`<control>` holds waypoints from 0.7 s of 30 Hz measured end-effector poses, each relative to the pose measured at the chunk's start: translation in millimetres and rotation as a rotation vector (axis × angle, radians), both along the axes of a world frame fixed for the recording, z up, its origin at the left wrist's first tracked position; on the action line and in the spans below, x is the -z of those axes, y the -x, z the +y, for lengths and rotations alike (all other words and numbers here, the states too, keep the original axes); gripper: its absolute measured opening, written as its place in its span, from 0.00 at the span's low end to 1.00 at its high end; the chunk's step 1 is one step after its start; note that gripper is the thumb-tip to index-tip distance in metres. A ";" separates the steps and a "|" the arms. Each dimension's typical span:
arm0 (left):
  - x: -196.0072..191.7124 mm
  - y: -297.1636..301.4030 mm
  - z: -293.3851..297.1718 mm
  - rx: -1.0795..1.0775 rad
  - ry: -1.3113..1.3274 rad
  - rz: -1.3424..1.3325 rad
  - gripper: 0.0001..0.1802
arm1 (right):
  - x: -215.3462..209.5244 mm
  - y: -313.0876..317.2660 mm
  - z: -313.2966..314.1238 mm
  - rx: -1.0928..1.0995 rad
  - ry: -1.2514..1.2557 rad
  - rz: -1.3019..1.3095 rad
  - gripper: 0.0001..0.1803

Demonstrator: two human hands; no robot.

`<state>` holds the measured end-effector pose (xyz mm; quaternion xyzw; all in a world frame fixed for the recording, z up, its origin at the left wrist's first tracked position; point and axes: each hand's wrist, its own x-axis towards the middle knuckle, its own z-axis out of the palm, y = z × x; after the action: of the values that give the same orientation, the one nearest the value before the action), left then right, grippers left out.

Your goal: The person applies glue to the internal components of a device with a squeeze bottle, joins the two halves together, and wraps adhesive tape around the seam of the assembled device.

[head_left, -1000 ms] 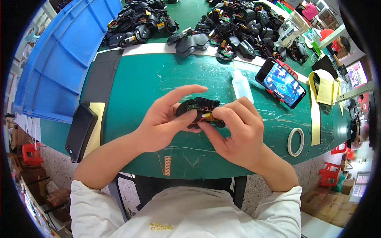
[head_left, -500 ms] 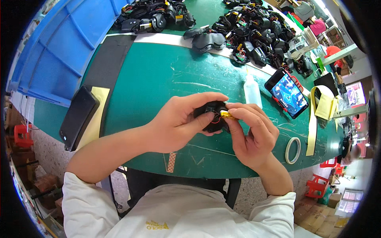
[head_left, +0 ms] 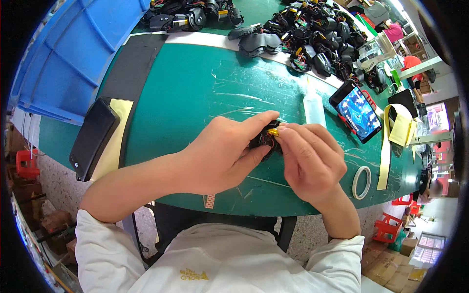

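Over the green table, my left hand (head_left: 220, 151) is closed around a small black plastic housing (head_left: 259, 140), thumb across its near side and index finger along its far side. Thin red wires show inside. A small yellow piece (head_left: 272, 132), perhaps a taped battery, sits at the housing's right end. My right hand (head_left: 315, 161) pinches this piece between thumb and fingertips, which hide part of it. Much of the housing is covered by my fingers.
Many similar black housings (head_left: 325, 41) lie heaped at the back right. A clear bottle (head_left: 314, 108) and a propped phone (head_left: 356, 112) stand near my right hand, with a tape roll (head_left: 361, 183) closer. A blue bin (head_left: 68, 58) and black case (head_left: 94, 139) are left.
The housing has turned in my left hand and shows less of its face. My right hand's fingers have closed further over the yellow piece. The view has shifted slightly.
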<state>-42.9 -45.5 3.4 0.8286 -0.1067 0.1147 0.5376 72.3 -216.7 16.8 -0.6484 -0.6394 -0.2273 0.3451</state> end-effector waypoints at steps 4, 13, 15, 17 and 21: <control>4.0 -3.8 -4.7 0.021 -0.072 -0.046 0.30 | -1.3 5.3 -1.8 0.014 0.052 -0.115 0.21; -2.7 -7.2 8.1 0.148 0.116 -0.035 0.29 | 0.7 1.0 -1.9 -0.043 -0.103 0.260 0.17; -9.7 -6.1 9.4 0.179 0.042 0.034 0.27 | -4.6 -0.4 -6.8 -0.029 -0.114 0.193 0.15; -5.5 -10.0 12.2 0.198 0.094 0.058 0.26 | -9.8 -1.7 -8.8 -0.056 -0.026 0.229 0.11; 9.3 -13.1 6.1 0.174 0.577 0.237 0.22 | -4.2 -8.1 -6.0 -0.065 0.022 0.204 0.08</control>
<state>-29.8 -39.4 -5.9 0.6373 -0.0770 -0.0034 0.7667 80.5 -222.7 21.0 -0.6507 -0.6242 -0.1417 0.4085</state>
